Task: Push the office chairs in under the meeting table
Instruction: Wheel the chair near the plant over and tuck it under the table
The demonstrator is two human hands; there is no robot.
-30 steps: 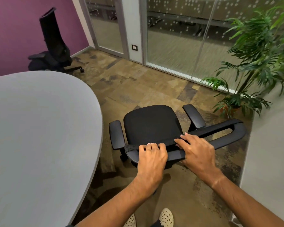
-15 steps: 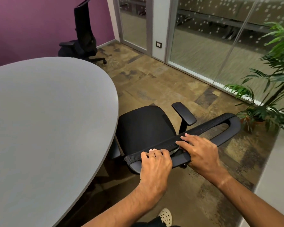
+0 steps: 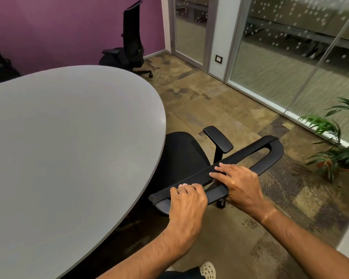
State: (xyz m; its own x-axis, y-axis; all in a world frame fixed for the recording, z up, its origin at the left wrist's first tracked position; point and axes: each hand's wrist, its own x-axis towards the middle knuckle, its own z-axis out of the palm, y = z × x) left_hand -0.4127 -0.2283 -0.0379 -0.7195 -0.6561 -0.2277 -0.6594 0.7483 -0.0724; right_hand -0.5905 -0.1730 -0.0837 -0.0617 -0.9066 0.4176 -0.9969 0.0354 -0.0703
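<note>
**K:** While both hands are on it, where does the near chair sit?

**R:** Right of the meeting table, seat partly under the table's right edge. Left part of the seat is hidden by the tabletop. The right armrest is out in the open, on the far side of the hands.

**K:** Grip?

**R:** The left hand has its fingers curled over the backrest's top rail at its near-left end, knuckles up. It's gripping the rail. The right hand is just to the right of it on the same rail, fingers laid across the top with tips pointing left toward the table. The thumb is hidden, so I can't tell if it wraps under or just presses.

**K:** Rail relative to the hands?

**R:** It runs diagonally from near-left to far-right. Both hands are on the near-left half. The far-right end, with the open loop of the frame, sticks out well past the right hand. The seat is on the far side of the hands, between them and the table edge.

**K:** Anything else?

**R:** A second chair stands at the far end by the purple wall, upright and apart from the table. There's a glass partition at the far right and a potted plant at the right edge. Patterned carpet underfoot, with a shoe at the bottom of the view.
</note>
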